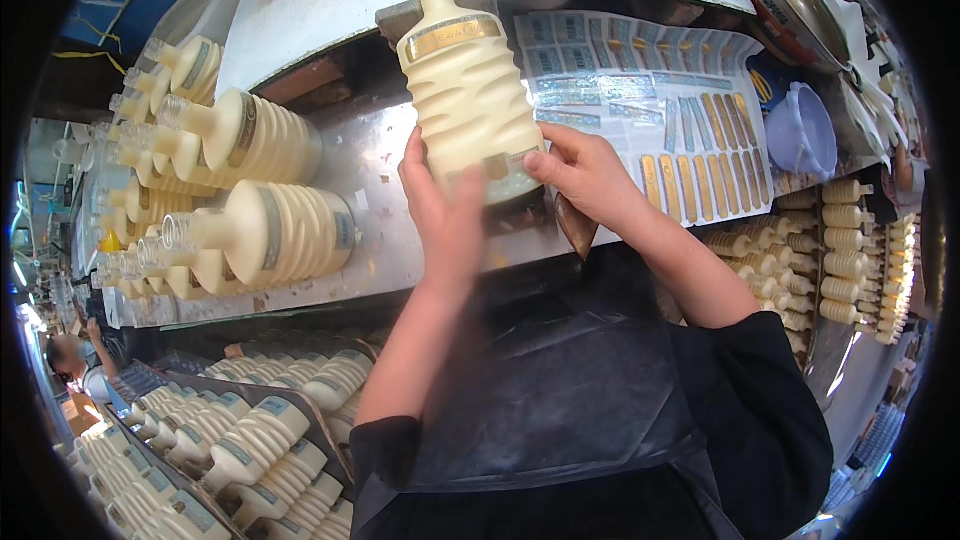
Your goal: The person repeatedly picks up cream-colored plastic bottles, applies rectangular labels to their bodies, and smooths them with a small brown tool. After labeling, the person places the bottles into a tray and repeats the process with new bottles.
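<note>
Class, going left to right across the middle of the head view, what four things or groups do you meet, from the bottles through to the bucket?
Group of cream bottles → handled cream bottle → gold labels → pale purple bucket.

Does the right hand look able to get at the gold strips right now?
Probably yes: the right hand is near the gold strips, with nothing visible standing between. It holds the cream bottle, though, so it would likely have to let go first.

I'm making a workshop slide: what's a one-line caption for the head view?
Left hand and right hand at a ribbed cream bottle, with a label sheet alongside.
</note>
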Tool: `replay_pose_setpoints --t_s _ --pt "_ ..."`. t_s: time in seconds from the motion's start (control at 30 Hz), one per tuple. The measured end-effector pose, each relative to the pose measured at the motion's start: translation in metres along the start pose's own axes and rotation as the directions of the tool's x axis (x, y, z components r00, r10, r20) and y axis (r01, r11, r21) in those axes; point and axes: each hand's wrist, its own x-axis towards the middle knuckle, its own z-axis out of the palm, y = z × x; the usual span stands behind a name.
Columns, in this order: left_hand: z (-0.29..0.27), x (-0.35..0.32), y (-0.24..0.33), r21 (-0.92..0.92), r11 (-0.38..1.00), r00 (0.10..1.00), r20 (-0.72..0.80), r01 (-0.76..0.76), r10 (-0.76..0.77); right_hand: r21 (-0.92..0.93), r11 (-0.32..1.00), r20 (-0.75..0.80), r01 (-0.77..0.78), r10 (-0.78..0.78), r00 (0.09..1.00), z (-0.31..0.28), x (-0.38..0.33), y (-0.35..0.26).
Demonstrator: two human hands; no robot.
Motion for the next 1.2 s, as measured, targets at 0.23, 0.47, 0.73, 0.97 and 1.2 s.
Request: replay_pose_setpoints --t_s 0.23,0.47,0.73,0.97,1.2 --pt "-0.003 -0.001 -0.004 -0.083 0.997 1.000 -0.004 0.008 -0.009 -0.048 0.995 -0.051 -0.086 0.084 0.995 0.004 -0.007 -0.023" --pt "-0.005 0.008 0.035 -0.477 0.832 0.951 0.031 0.284 -0.307 0.172 0.985 -0.023 -0.028 0.032 0.999 -0.002 -0.002 0.002" --pt "-0.011 -0.002 -0.010 -0.151 0.988 0.998 0.064 0.024 -0.015 -0.169 0.984 -0.051 -0.057 0.048 0.997 0.006 -0.010 -0.025" --pt "-0.004 -0.002 0.003 -0.223 0.972 0.997 0.012 0.072 -0.071 -0.001 0.999 0.010 -0.051 0.051 0.999 -0.001 -0.004 -0.006" --pt "-0.015 -0.005 -0.014 -0.101 0.995 0.999 0.032 -0.016 0.020 0.015 1.000 -0.016 0.011 -0.010 1.000 0.003 -0.008 -0.004"
